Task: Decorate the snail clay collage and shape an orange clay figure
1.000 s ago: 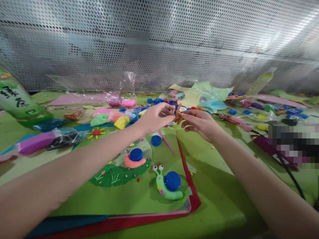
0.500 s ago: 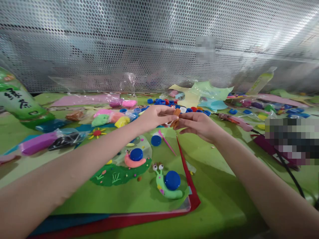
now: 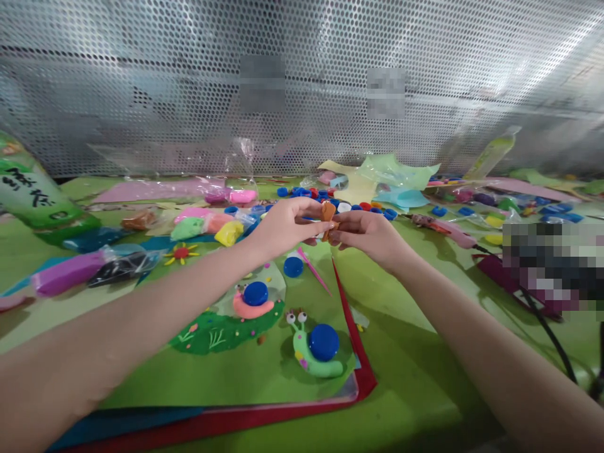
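Observation:
My left hand [image 3: 287, 224] and my right hand [image 3: 365, 234] meet above the table's middle, both pinching a small piece of orange clay [image 3: 327, 212] between the fingertips. Below them on a clear sheet lie a green clay snail with a blue cap shell [image 3: 317, 350] and a pink clay snail with a blue cap shell [image 3: 252, 300] on a dark green clay patch [image 3: 221, 327]. A loose blue cap [image 3: 293, 267] and a thin pink stick [image 3: 312, 271] lie just under my hands.
Bagged clay lumps in pink, green, yellow and purple [image 3: 66, 273] lie at the left. A green bottle [image 3: 35, 198] lies at the far left. Blue and red caps [image 3: 306, 192] are scattered at the back. A perforated metal wall [image 3: 302, 82] stands behind. A black cable [image 3: 547, 327] runs at the right.
My hands have drawn closer together and slightly left, and the orange clay has been pressed shorter and turned between the fingertips.

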`<state>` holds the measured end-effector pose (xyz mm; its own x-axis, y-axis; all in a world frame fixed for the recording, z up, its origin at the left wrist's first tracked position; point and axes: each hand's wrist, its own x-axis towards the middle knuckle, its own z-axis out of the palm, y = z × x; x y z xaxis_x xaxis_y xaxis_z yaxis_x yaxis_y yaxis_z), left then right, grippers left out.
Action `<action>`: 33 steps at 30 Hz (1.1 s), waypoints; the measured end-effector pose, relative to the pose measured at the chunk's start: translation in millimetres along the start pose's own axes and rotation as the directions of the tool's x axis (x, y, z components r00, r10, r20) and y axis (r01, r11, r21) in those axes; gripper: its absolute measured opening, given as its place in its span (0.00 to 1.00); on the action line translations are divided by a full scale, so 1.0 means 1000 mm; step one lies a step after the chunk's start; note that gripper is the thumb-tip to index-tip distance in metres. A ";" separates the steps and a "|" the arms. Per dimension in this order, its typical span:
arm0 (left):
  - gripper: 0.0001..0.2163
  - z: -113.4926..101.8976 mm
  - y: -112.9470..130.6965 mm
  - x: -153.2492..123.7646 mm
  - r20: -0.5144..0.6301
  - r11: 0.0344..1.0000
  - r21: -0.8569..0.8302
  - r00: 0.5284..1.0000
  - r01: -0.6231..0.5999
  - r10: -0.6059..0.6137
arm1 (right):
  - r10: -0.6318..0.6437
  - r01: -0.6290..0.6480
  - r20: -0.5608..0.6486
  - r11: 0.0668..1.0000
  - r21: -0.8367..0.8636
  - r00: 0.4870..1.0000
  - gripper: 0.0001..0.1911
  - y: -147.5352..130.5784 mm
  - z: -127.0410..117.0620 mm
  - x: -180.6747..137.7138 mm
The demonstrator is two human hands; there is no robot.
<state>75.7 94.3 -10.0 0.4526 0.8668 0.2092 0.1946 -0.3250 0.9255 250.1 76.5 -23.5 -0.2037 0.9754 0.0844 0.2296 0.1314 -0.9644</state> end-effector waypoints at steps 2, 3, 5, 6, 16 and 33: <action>0.11 0.002 0.002 -0.002 -0.016 0.999 0.043 1.000 -0.018 0.019 | -0.033 0.033 0.004 0.998 -0.053 0.999 0.13 -0.002 0.000 -0.001; 0.11 0.004 0.003 -0.003 -0.020 0.997 0.065 0.999 -0.029 0.030 | -0.041 0.041 0.001 0.996 -0.075 0.999 0.14 -0.003 0.000 -0.002; 0.10 0.005 0.005 -0.003 -0.032 0.993 0.103 0.998 -0.050 0.053 | -0.042 0.039 -0.024 0.992 -0.119 0.999 0.15 -0.004 0.000 -0.003; 0.10 0.006 0.005 -0.004 -0.038 0.992 0.115 0.997 -0.058 0.062 | -0.041 0.035 -0.042 0.990 -0.137 0.998 0.16 -0.005 0.000 -0.003; 0.17 0.005 0.011 -0.010 -0.124 0.996 0.090 0.992 -0.027 0.038 | 0.012 -0.012 0.006 1.000 -0.011 1.000 0.08 -0.004 -0.005 -0.004; 0.06 0.005 0.012 -0.068 0.042 0.820 -0.434 0.917 0.374 -0.396 | -0.078 0.039 0.181 0.977 0.208 0.980 0.09 -0.001 0.018 -0.017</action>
<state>51.4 29.3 -14.3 0.3744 0.9081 -0.1878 -0.0491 0.2217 0.9739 236.5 56.5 -28.8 -0.3894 0.9142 0.1122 0.0182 0.1294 -0.9914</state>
